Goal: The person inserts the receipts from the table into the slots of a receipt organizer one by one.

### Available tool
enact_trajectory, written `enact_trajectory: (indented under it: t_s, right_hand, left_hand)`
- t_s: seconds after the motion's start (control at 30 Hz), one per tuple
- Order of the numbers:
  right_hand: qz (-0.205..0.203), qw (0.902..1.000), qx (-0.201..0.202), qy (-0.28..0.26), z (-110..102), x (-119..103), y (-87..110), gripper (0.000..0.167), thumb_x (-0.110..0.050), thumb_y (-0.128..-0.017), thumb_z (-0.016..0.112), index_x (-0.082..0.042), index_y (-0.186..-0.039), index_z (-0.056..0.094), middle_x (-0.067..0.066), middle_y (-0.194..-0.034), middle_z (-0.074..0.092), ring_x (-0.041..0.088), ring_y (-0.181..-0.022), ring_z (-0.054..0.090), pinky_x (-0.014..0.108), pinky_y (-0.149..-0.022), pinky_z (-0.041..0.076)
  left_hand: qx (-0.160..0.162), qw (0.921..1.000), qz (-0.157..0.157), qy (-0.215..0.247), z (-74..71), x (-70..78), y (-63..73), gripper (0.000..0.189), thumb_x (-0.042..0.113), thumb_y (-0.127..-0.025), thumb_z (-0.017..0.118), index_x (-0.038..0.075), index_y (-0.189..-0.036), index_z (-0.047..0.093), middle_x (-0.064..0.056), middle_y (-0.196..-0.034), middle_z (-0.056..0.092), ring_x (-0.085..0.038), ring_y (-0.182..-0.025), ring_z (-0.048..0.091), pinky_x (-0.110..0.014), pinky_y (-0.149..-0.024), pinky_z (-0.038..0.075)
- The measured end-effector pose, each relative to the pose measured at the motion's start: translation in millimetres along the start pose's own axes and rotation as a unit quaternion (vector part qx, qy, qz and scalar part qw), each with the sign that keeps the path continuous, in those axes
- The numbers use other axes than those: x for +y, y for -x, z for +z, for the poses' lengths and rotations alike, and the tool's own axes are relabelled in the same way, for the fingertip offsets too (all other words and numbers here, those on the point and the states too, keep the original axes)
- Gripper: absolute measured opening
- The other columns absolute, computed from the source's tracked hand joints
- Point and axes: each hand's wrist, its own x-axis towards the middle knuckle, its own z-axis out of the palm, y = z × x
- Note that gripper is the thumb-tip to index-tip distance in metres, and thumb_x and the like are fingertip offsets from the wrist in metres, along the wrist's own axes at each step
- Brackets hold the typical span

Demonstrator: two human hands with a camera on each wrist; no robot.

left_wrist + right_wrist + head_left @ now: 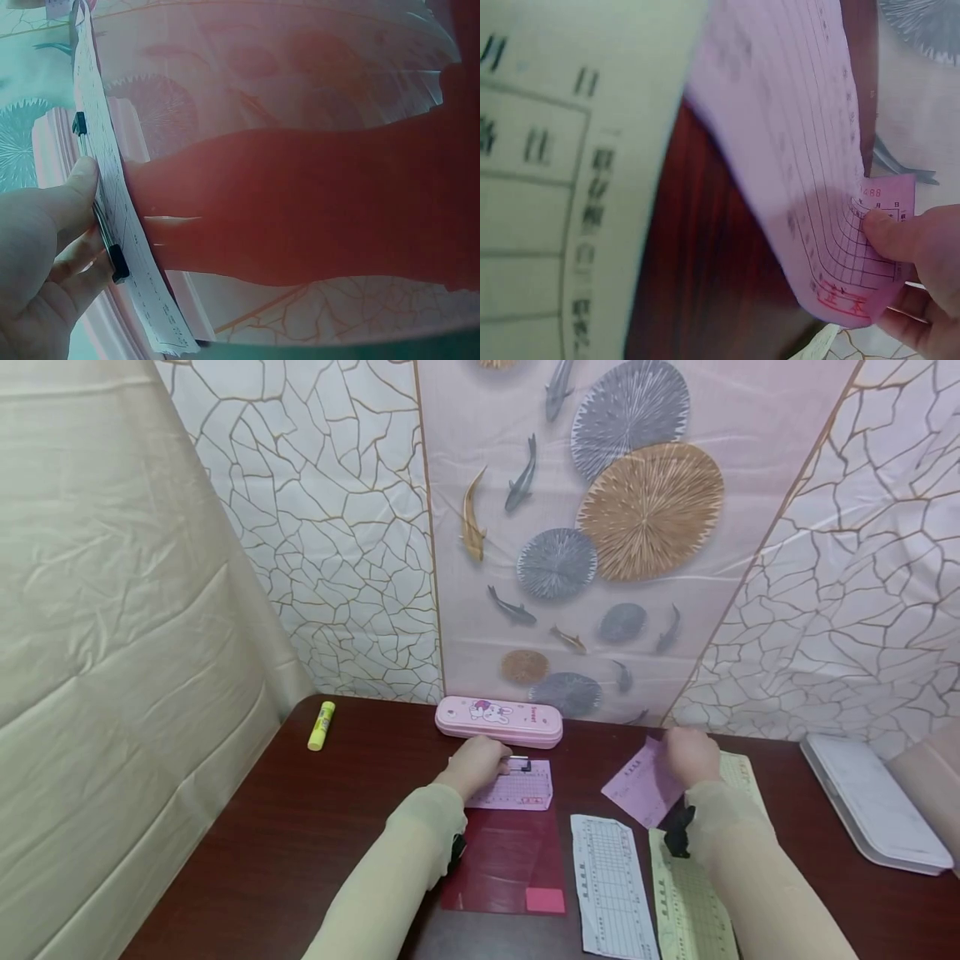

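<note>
Fingers [498, 760] of the left hand [476, 767] pinch the clip [521, 763] at the far edge of a red see-through sheet [498, 860], as I see it in the head view. Under that clip a clipped slip [517, 792] lies crosswise, its long axis running left to right. Well apart from it, the right hand [690, 758] grips a loose purple slip [637, 787] at the far side of the table [262, 835]. That paper sits between the two hands, skewed rather than square with the sheet, and the right hand is plainly the nearer. I judge any move from here to turn on this: the clip lies leftward of the held paper, at a different angle. A white slip [615, 885] and a yellowish slip [693, 902] lie closer to the wearer.

Through the left wrist view I get the clip nearly side-on, the thumb against its metal bar, other fingers bent beside it.

From the right wrist view, thumb and fingers pinch one end of the purple slip, which curls near a red stamp [841, 300]; its long axis runs up and left from them. A pale printed slip [547, 225] looms close; I can't tell which one it is.
</note>
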Motion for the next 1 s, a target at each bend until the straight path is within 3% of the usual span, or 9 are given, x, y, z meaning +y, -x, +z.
enact_trajectory:
  t_s: [0.2,0.37,0.57,0.8,1.0]
  right_hand:
    - [0.024,0.9972,-0.012,-0.07,-5,1,4.9,0.017,0.002,-0.088,0.054,0.008,-0.098,0.067,0.028,-0.096,0.066,0.044,-0.088,0.062,0.053,-0.074,0.049]
    - [0.018,0.9904,0.0,-0.137,-6,3,10.5,0.018,-0.008,-0.088,0.061,0.009,-0.09,0.068,0.021,-0.082,0.067,0.03,-0.07,0.06,0.043,-0.064,0.047]
    - [0.044,0.9764,-0.006,-0.211,-7,7,25.0,0.029,-0.016,-0.089,0.062,0.012,-0.094,0.066,0.018,-0.081,0.067,0.022,-0.068,0.056,0.03,-0.058,0.043]
    - [0.093,0.9498,-0.043,-0.296,-7,11,39.2,0.042,-0.025,-0.094,0.059,0.014,-0.109,0.061,0.016,-0.089,0.064,0.022,-0.078,0.055,0.027,-0.063,0.042]
    - [0.117,0.9211,-0.063,-0.366,-8,4,46.1,0.05,-0.027,-0.095,0.057,0.016,-0.121,0.053,0.012,-0.091,0.064,0.011,-0.074,0.055,0.021,-0.063,0.046]
  left_hand:
    - [0.003,0.9999,0.002,-0.011,1.4,-0.9,0.3,0.019,0.03,-0.089,0.065,0.018,-0.102,0.073,0.005,-0.1,0.07,-0.013,-0.101,0.062,-0.03,-0.092,0.048]
    - [0.004,0.9999,0.002,-0.009,0.0,-0.2,0.8,0.023,0.03,-0.088,0.065,0.017,-0.106,0.072,0.004,-0.103,0.07,-0.014,-0.104,0.062,-0.03,-0.094,0.047]
    - [0.021,0.9994,0.018,0.018,1.2,-3.3,2.2,0.025,0.029,-0.087,0.067,0.016,-0.108,0.072,0.003,-0.104,0.071,-0.016,-0.105,0.063,-0.031,-0.095,0.046]
    - [0.035,0.9974,0.028,0.056,4.4,-9.6,3.3,0.029,0.029,-0.086,0.069,0.016,-0.112,0.072,0.003,-0.107,0.07,-0.016,-0.108,0.062,-0.03,-0.096,0.045]
    - [0.036,0.9965,0.02,0.072,4.7,-10.8,3.4,0.028,0.028,-0.085,0.069,0.017,-0.111,0.072,0.003,-0.106,0.071,-0.016,-0.107,0.062,-0.03,-0.096,0.045]
